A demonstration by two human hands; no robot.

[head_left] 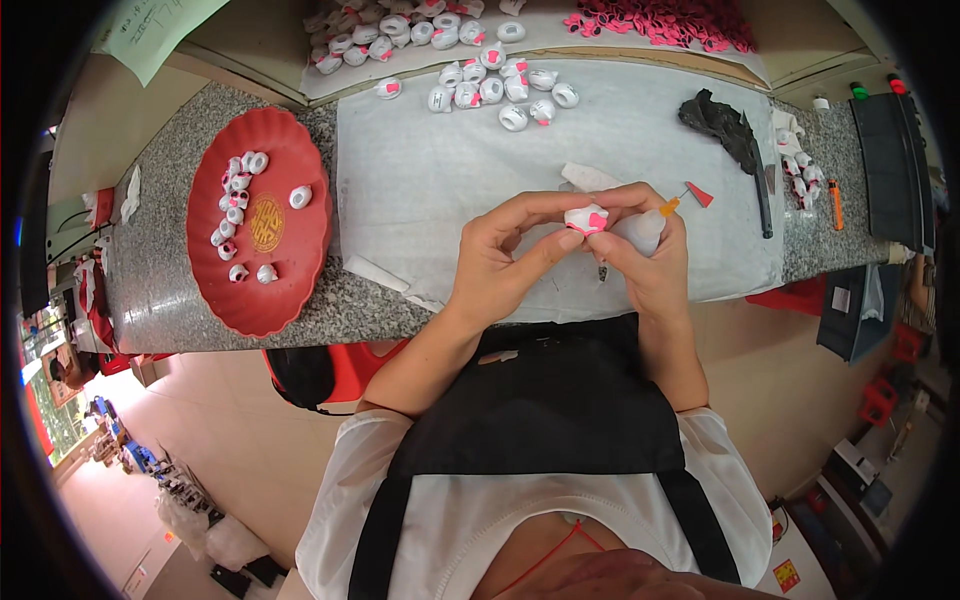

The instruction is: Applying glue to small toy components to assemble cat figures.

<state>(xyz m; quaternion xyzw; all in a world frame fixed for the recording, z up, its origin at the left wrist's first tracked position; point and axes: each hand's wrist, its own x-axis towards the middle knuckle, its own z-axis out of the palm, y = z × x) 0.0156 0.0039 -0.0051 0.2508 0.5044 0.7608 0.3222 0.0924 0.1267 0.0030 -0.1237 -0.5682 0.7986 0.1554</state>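
Between the fingertips of both hands is a small white figure head (578, 223) with a pink bow, held above the paper-covered bench. My left hand (500, 262) is closed in a pinch on its left side. On the other side, the thumb and fingers of my right hand (656, 270) touch the head as well. That right hand also grips a small translucent squeeze bottle (645, 233) with an orange tip, which points up and to the right. Just beyond the tip lies a small red cone-shaped piece (699, 195) with a thin pin.
A red scalloped tray (312, 240) with several white pieces stands on the left. Many white heads (466, 95) lie at the back, below a shelf with a heap of pink parts (665, 25). Black crumpled plastic (718, 122) and an orange pen-like tool (836, 205) are at right.
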